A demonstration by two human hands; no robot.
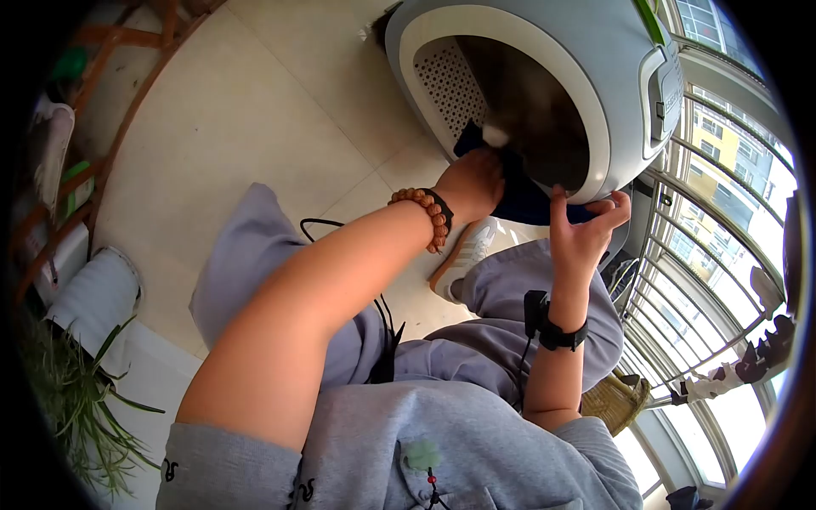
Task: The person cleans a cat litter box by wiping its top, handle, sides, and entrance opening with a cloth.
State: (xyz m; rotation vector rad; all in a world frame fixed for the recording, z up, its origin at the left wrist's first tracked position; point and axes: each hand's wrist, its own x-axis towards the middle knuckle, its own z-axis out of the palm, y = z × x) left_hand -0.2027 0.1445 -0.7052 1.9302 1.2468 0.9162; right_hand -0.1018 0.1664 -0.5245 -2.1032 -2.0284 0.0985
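Observation:
A grey, rounded automatic litter box (599, 85) with a wide oval opening stands in front of me. Inside it is a blurred brown shape (535, 102) with a pale patch, furry-looking, too dark to make out surely. Dark blue cloth (520, 204) lies over the lower lip of the opening. My left hand (473, 183), with a bead bracelet at its wrist, is closed on this cloth at the left side of the lip; its fingertips are partly hidden. At the right end, my right hand (586, 223) touches the lip, thumb and fingers apart, fingers bent.
A shoe (463, 255) is on the tiled floor (280, 102) below the litter box. Metal window bars (680, 280) run along the right, with a woven basket (614, 401) near them. At left are a wooden rack (127, 110), a white container (98, 285) and a leafy plant (81, 399).

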